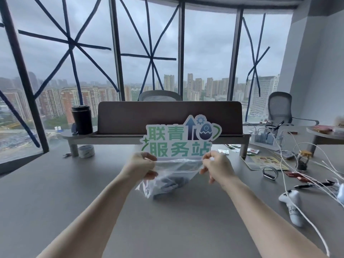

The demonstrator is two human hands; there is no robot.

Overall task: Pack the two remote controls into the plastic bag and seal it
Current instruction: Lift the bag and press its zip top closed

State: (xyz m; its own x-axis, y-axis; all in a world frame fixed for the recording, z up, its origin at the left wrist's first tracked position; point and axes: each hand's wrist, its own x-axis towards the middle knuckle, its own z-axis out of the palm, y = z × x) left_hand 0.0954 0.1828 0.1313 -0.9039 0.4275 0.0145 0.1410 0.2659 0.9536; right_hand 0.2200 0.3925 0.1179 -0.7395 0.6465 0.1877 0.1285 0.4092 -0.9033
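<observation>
A clear plastic bag [175,175] hangs just above the grey table [55,192], stretched between my hands. My left hand [140,165] pinches the left end of its top strip. My right hand [216,165] pinches the right end. Dark remote controls [172,183] lie inside the bag's lower part; they are blurred by the plastic, and I cannot tell how many there are. The bag's bottom rests near the tabletop.
Behind the bag stands a green-and-white sign [178,140] against a desk shelf [167,135]. A black tumbler [81,120] and tape roll [86,151] sit at the left. At the right lie white cables [290,164], a white controller [292,205], a jar [303,160] and a booklet [264,162].
</observation>
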